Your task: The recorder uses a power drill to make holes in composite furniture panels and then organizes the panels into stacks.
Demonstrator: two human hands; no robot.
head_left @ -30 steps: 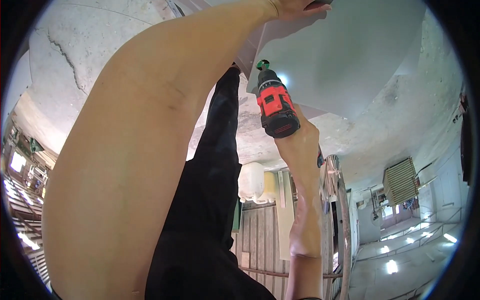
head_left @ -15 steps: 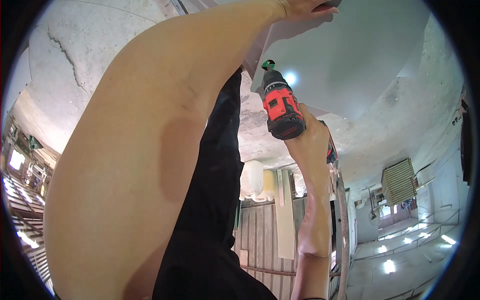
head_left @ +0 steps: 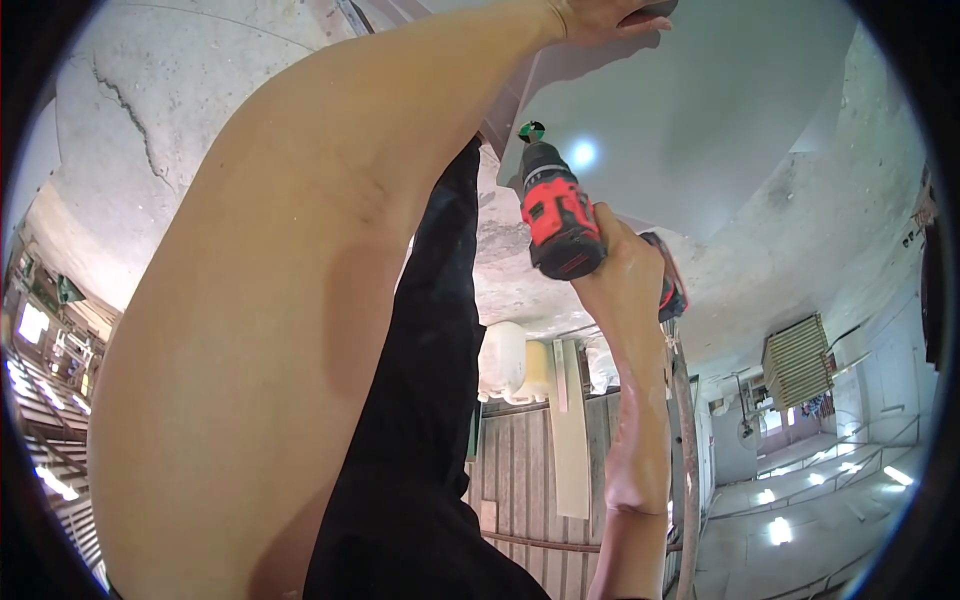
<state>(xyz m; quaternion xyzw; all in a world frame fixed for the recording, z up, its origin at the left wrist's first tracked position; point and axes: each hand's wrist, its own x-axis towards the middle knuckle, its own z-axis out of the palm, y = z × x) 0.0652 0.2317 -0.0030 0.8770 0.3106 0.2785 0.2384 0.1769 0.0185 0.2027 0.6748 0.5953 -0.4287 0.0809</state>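
My right hand [head_left: 622, 255] is wrapped round the grip of a red and black cordless drill [head_left: 560, 215]. The drill's chuck points up and away, and a small green and black round piece [head_left: 531, 131] shows at its tip, near the left edge of a smooth grey panel [head_left: 710, 120]. Whether the tip touches the panel cannot be made out. At the top edge, my left hand [head_left: 608, 18] is over the panel with its fingers curled by a dark grey thing [head_left: 657, 12]. The frame cuts off part of that hand, and its shadow falls on the panel.
My left forearm [head_left: 270, 280] crosses much of the left side. Below the panel lies a stained concrete floor [head_left: 740, 275]. Pale containers [head_left: 502, 360] and a long board [head_left: 570, 440] stand by a ribbed metal wall [head_left: 520, 470]. A cracked pale surface [head_left: 190, 90] is at upper left.
The drill has shifted slightly left and turned a little, showing more of its base on the right of my right hand. My left hand has barely moved.
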